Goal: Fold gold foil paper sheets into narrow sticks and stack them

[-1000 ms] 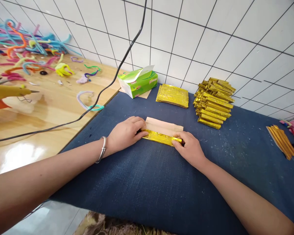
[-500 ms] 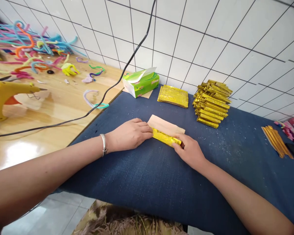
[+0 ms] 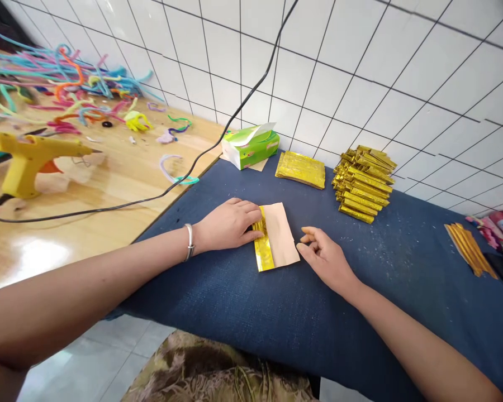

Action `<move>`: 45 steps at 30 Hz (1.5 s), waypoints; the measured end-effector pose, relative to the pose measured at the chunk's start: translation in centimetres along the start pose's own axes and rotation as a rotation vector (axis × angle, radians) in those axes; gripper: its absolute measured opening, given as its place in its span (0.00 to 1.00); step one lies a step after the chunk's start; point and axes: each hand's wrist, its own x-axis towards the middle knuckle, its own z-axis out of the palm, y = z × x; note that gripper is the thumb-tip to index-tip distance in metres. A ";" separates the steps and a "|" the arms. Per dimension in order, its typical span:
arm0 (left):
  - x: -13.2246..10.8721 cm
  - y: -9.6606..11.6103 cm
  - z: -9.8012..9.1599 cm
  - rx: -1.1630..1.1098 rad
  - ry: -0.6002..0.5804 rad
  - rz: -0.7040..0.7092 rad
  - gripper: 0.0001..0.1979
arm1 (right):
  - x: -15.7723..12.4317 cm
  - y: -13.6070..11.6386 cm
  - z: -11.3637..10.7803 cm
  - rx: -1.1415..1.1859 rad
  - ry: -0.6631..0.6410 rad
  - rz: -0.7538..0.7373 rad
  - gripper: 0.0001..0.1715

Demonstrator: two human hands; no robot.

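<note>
A part-folded sheet of gold foil paper (image 3: 275, 240), tan side up with a gold folded strip along its left edge, lies on the blue cloth (image 3: 276, 324). My left hand (image 3: 228, 225) presses its fingertips on the gold strip and pins the sheet down. My right hand (image 3: 324, 258) rests just right of the sheet with its fingers loosely curled and apart, holding nothing. A silver bangle sits on my left wrist.
A stack of flat gold sheets (image 3: 300, 169), a pile of folded gold bars (image 3: 364, 181) and a green tissue box (image 3: 251, 148) stand by the tiled wall. Gold strips (image 3: 469, 248) lie far right. A yellow glue gun (image 3: 31, 159), its black cable and pipe cleaners (image 3: 67, 89) occupy the wooden table.
The sheet has been turned about a quarter turn, so the gold fold now runs away from me. My right hand let go of it and drew back to the right.
</note>
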 end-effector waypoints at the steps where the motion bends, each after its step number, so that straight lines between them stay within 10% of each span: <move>1: 0.0 0.0 0.0 -0.001 0.000 -0.001 0.16 | 0.2 0.0 0.1 0.002 -0.026 0.013 0.23; 10: -0.7 0.1 -0.1 0.020 0.043 0.038 0.15 | 0.8 -2.4 3.0 -0.183 0.028 -0.008 0.37; 24: -1.7 -0.1 -0.4 0.079 0.043 0.082 0.15 | -0.4 -4.2 5.1 -0.442 0.039 -0.413 0.27; 45: -1.8 -1.7 -1.6 0.041 -0.056 0.065 0.14 | 0.0 -3.4 4.6 -0.486 -0.099 -0.426 0.22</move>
